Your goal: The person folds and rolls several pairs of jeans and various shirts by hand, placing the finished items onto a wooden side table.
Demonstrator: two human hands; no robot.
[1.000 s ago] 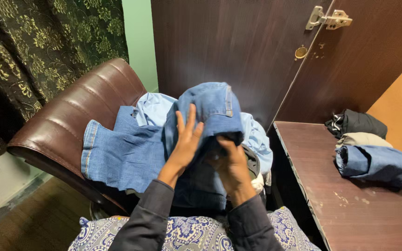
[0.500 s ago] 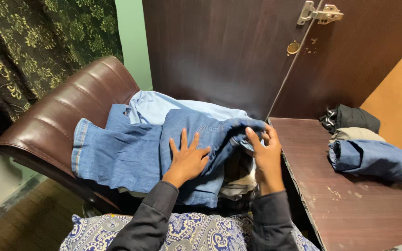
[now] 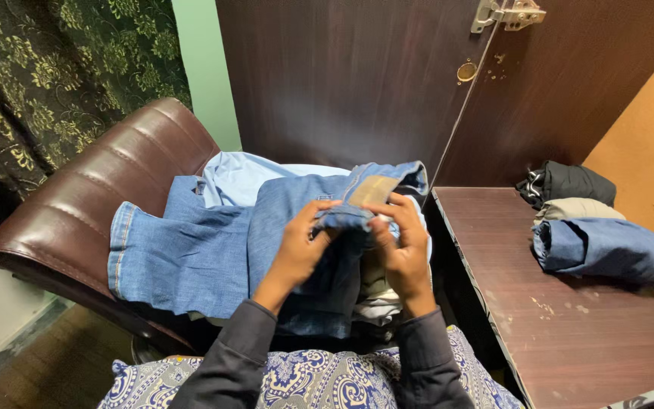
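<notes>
The blue jeans (image 3: 213, 250) lie spread across the seat of the brown leather chair (image 3: 92, 197), their waistband lifted at its right edge. The left hand (image 3: 297, 246) and right hand (image 3: 403, 246) both pinch that waistband, folding it over. A rolled denim bundle (image 3: 603, 250), a beige roll (image 3: 577, 208) and a dark one (image 3: 569, 182) already sit at the wooden table's (image 3: 569, 341) far edge; a light blue shirt (image 3: 251, 174) lies unrolled underneath.

The blue jeans (image 3: 213, 254) lie spread out across the seat of a brown chair (image 3: 85, 204). One leg stretches to the left, with its hem near the chair's edge. The top part is lifted and folded over, so the waistband with its tan patch faces up. Both hands pinch this waistband, right in the middle.
</notes>
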